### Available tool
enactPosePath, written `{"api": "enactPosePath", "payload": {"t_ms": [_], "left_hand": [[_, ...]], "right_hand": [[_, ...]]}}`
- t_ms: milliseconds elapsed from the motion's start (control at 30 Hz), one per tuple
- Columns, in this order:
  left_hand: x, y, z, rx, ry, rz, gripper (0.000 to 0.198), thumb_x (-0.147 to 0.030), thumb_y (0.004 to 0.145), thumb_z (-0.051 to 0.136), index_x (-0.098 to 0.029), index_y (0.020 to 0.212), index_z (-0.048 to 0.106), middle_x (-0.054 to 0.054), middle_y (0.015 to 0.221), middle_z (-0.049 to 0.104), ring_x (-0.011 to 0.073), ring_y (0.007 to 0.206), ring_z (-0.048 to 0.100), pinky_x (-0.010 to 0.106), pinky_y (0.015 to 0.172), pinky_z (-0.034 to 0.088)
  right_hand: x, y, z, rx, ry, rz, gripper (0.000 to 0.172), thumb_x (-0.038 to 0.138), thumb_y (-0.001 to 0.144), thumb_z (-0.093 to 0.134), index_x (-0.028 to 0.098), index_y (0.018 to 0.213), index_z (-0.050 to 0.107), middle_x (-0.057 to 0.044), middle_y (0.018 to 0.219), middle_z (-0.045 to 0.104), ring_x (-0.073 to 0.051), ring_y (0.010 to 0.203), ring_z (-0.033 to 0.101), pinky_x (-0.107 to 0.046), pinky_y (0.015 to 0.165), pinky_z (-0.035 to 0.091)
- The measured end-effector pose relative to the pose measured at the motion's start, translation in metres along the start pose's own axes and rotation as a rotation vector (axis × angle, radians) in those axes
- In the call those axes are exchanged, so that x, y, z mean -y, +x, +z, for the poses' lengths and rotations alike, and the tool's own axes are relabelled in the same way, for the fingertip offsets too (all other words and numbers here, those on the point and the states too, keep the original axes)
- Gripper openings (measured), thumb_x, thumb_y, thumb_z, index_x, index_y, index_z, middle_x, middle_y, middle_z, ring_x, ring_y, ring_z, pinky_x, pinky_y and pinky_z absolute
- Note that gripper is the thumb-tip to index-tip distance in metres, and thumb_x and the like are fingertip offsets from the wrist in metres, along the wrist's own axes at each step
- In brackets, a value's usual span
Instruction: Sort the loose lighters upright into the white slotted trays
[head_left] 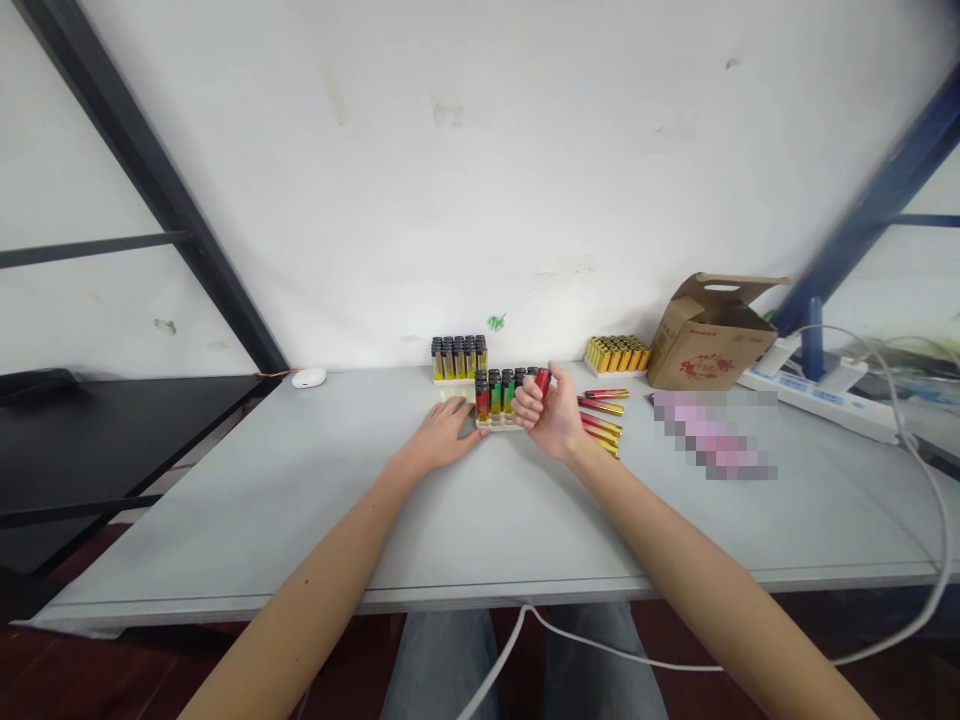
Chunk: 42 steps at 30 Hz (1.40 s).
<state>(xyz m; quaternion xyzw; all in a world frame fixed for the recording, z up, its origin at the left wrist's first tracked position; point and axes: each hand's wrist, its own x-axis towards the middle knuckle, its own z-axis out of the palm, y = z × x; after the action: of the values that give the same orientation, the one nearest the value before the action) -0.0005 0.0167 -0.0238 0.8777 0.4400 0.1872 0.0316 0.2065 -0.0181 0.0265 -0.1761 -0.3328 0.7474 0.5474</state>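
My right hand (551,412) is closed around a red lighter (543,380), held upright over the right end of a pale tray (495,424). Red and green lighters (495,392) with black tops stand in that tray. My left hand (448,436) lies on the table with its fingers spread, at the tray's left end, and holds nothing. Just right of my right hand, several red and gold lighters (601,420) lie on the table. Part of the tray is hidden behind my right hand.
Behind stands a tray of yellow lighters (459,358) with black tops; farther right are yellow-orange cylinders (617,353) in another tray. An open cardboard box (701,345), a power strip (825,400) with cables and a blurred pink item (712,435) are at right. A white case (308,378) sits left.
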Motion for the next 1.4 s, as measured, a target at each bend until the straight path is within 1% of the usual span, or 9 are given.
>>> {"api": "enactPosePath", "payload": {"t_ms": [133,267,433,833,967,1067,1200,1300,1400], "left_hand": [[-0.001,0.0,-0.001,-0.008,-0.019,-0.004,0.048,-0.057,0.094,0.044,-0.019,0.12,0.057,0.014,0.127,0.056,0.0316,0.118,0.054,0.046,0.103,0.042],[-0.001,0.0,-0.001,-0.011,-0.025,0.007,0.049,-0.058,0.094,0.043,-0.02,0.122,0.056,0.013,0.125,0.056,0.0306,0.117,0.055,0.045,0.103,0.043],[0.0,0.0,0.0,-0.023,-0.031,0.006,0.048,-0.059,0.094,0.044,-0.021,0.121,0.057,0.012,0.124,0.057,0.0305,0.116,0.056,0.045,0.102,0.043],[0.0,-0.001,-0.001,-0.022,-0.056,0.019,0.046,-0.057,0.094,0.044,-0.022,0.121,0.057,0.011,0.122,0.057,0.0291,0.115,0.055,0.045,0.102,0.043],[-0.001,-0.001,-0.002,-0.01,-0.045,0.012,0.044,-0.054,0.094,0.045,-0.022,0.122,0.056,0.011,0.123,0.057,0.0296,0.115,0.055,0.045,0.102,0.042],[-0.001,-0.001,-0.002,0.002,-0.046,0.016,0.045,-0.055,0.095,0.044,-0.023,0.124,0.056,0.011,0.122,0.056,0.0296,0.115,0.055,0.045,0.101,0.043],[0.0,-0.001,-0.002,-0.015,-0.057,0.027,0.044,-0.057,0.095,0.042,-0.023,0.119,0.058,0.01,0.118,0.058,0.0288,0.113,0.056,0.044,0.1,0.043],[0.0,-0.001,-0.001,-0.018,-0.065,0.032,0.044,-0.058,0.095,0.042,-0.024,0.116,0.059,0.01,0.116,0.058,0.0282,0.111,0.056,0.044,0.099,0.044],[0.0,-0.001,-0.001,-0.018,-0.063,0.025,0.045,-0.059,0.094,0.042,-0.025,0.119,0.057,0.01,0.119,0.058,0.0284,0.114,0.055,0.044,0.1,0.043]], "right_hand": [[-0.011,-0.001,-0.001,-0.003,-0.006,0.097,0.05,0.055,0.088,0.045,0.022,0.053,0.032,0.008,0.044,0.021,-0.008,0.041,0.016,-0.02,0.037,0.02],[-0.016,-0.001,-0.003,0.028,-0.019,0.087,0.046,0.054,0.088,0.043,0.02,0.056,0.041,0.007,0.046,0.027,-0.008,0.042,0.023,-0.02,0.04,0.025],[-0.021,0.0,-0.006,0.002,-0.059,0.151,0.047,0.052,0.087,0.042,0.021,0.053,0.035,0.007,0.044,0.023,-0.008,0.039,0.018,-0.02,0.037,0.021],[-0.023,0.0,-0.007,-0.027,-0.106,0.141,0.046,0.055,0.086,0.042,0.02,0.057,0.045,0.008,0.044,0.025,-0.008,0.04,0.019,-0.02,0.038,0.021],[-0.019,0.002,-0.007,-0.034,-0.151,0.053,0.037,0.052,0.085,0.047,0.019,0.075,0.059,0.006,0.053,0.035,-0.009,0.044,0.031,-0.02,0.043,0.029],[-0.018,0.002,-0.004,-0.039,-0.325,-0.066,0.03,0.048,0.084,0.055,0.019,0.083,0.063,0.004,0.061,0.044,-0.01,0.053,0.041,-0.021,0.049,0.035],[-0.017,-0.003,-0.002,-0.068,-0.886,-0.426,0.023,0.044,0.084,0.063,0.022,0.088,0.066,-0.001,0.079,0.061,-0.017,0.075,0.055,-0.03,0.074,0.046],[-0.016,-0.006,-0.005,-0.061,-1.321,-0.69,0.017,0.035,0.085,0.064,0.024,0.097,0.069,-0.006,0.098,0.068,-0.024,0.096,0.057,-0.04,0.092,0.043],[-0.014,-0.006,-0.009,-0.045,-1.506,-0.749,0.018,0.031,0.089,0.058,0.025,0.102,0.07,-0.008,0.104,0.068,-0.025,0.101,0.059,-0.043,0.093,0.043]]}}
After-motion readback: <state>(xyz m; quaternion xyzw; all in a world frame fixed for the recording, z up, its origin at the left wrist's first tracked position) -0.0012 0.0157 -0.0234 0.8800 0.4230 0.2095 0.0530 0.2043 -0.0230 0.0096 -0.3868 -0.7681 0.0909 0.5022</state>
